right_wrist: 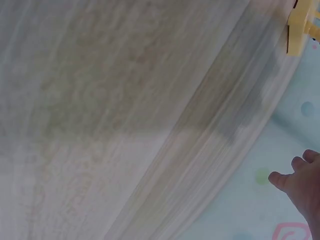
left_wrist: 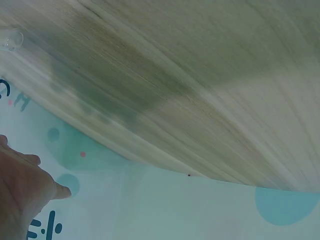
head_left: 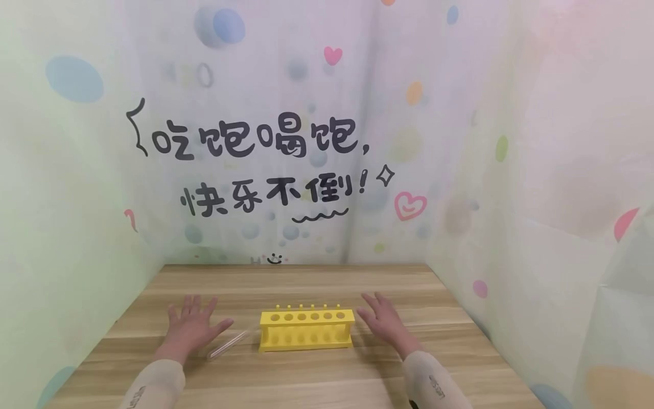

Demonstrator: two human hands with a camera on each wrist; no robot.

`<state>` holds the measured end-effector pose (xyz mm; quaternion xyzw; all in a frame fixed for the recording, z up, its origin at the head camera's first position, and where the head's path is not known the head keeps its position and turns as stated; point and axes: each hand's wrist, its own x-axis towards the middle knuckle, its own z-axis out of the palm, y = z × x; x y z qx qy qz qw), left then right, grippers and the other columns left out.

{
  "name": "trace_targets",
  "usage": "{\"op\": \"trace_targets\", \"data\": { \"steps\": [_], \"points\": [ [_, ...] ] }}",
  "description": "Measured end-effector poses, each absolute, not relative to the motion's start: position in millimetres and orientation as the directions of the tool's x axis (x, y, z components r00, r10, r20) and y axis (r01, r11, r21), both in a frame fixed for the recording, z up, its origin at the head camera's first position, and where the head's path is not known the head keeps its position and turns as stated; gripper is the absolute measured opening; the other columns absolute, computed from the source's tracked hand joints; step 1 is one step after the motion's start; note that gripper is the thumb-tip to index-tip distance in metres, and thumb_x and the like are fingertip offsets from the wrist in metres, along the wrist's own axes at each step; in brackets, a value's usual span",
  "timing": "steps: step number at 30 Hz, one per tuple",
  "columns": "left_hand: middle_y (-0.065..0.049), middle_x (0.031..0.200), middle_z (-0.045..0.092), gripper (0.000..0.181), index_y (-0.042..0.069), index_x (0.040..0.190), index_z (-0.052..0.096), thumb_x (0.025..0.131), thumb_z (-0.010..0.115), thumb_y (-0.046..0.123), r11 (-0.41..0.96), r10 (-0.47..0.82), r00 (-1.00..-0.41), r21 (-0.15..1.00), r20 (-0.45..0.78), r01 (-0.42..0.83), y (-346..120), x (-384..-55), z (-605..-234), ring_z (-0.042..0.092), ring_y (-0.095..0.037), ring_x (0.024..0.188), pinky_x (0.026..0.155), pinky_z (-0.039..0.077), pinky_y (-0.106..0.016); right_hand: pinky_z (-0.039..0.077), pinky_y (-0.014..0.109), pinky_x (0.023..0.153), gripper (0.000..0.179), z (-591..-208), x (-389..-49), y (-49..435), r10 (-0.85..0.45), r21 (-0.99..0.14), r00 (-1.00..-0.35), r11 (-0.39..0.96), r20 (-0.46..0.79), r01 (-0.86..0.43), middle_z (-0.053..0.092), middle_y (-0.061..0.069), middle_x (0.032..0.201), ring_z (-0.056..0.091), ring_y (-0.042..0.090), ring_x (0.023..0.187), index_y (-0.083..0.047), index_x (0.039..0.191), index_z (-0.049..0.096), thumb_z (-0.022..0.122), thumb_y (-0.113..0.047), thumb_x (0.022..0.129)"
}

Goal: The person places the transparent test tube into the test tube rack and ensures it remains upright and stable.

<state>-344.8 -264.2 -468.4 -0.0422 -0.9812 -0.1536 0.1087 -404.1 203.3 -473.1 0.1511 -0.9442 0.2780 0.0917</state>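
A yellow test tube rack (head_left: 306, 343) with a row of round holes and small pegs behind it stands in the middle of the table. To its left lies a clear glass test tube (head_left: 227, 345), slanted on the wood; its rounded end (left_wrist: 12, 39) shows at the left wrist view's edge. My left hand (head_left: 191, 328), fingers spread, is just left of the tube and holds nothing. Right of the rack, my right hand (head_left: 384, 322) has its fingers extended and is likewise bare. One end of the rack (right_wrist: 297, 30) appears in the right wrist view's top corner.
The wood-grain table (head_left: 306, 386) ends at a back wall sheet (head_left: 286, 85) with dark printed characters, dots and hearts. Similar sheets hang along the left side (head_left: 66, 187) and the right side (head_left: 541, 227).
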Motion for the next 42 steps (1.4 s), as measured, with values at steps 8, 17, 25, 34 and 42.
{"op": "trace_targets", "data": {
  "steps": [8, 17, 25, 34, 42],
  "points": [
    [-0.041, 0.148, 0.01, 0.092, 0.002, 0.146, 0.032, 0.087, 0.041, 0.071, 0.95, 0.044, -0.975, 0.293, 0.217, 0.108, -263, -345, -470, 0.0, -0.058, 0.137, 0.1, -0.016, -0.075, 0.022, 0.07, 0.107, 0.061, -470, -400, 196, -0.264, -0.589, -0.935, 0.726, 0.237, -0.354, 0.021, 0.021, 0.155, 0.023, 0.046, 0.14, -0.021, 0.146, 0.039, 0.043, -0.056, 0.095],
    [-0.04, 0.149, 0.01, 0.092, 0.003, 0.146, 0.033, 0.086, 0.041, 0.073, 0.95, 0.045, -0.972, 0.291, 0.233, 0.113, -263, -346, -471, 0.0, -0.058, 0.137, 0.1, -0.018, -0.074, 0.024, 0.07, 0.105, 0.057, -466, -395, 191, -0.309, -0.647, -0.919, 0.654, 0.245, -0.392, 0.024, 0.024, 0.154, 0.026, 0.048, 0.138, -0.018, 0.141, 0.046, 0.048, -0.051, 0.094],
    [-0.039, 0.149, 0.012, 0.09, 0.002, 0.146, 0.033, 0.087, 0.043, 0.07, 0.947, 0.05, -0.971, 0.298, 0.233, 0.121, -261, -345, -469, 0.001, -0.059, 0.136, 0.1, -0.017, -0.074, 0.027, 0.07, 0.103, 0.053, -467, -393, 188, -0.338, -0.664, -0.911, 0.628, 0.237, -0.406, 0.026, 0.022, 0.153, 0.027, 0.048, 0.137, -0.017, 0.135, 0.052, 0.054, -0.048, 0.093],
    [-0.039, 0.148, 0.014, 0.089, 0.003, 0.146, 0.033, 0.087, 0.043, 0.069, 0.948, 0.059, -0.968, 0.291, 0.245, 0.131, -258, -346, -469, 0.003, -0.059, 0.136, 0.1, -0.017, -0.075, 0.029, 0.069, 0.103, 0.05, -466, -391, 186, -0.347, -0.681, -0.908, 0.607, 0.235, -0.409, 0.029, 0.021, 0.152, 0.031, 0.048, 0.135, -0.016, 0.13, 0.056, 0.058, -0.046, 0.091],
    [-0.038, 0.149, 0.016, 0.097, 0.004, 0.146, 0.033, 0.084, 0.036, 0.078, 0.952, 0.057, -0.969, 0.278, 0.239, 0.125, -255, -347, -471, 0.006, -0.058, 0.137, 0.1, -0.015, -0.075, 0.026, 0.068, 0.106, 0.045, -468, -392, 186, -0.343, -0.693, -0.91, 0.598, 0.233, -0.403, 0.034, 0.02, 0.15, 0.032, 0.046, 0.136, -0.017, 0.124, 0.059, 0.061, -0.045, 0.089]
  ]
}}
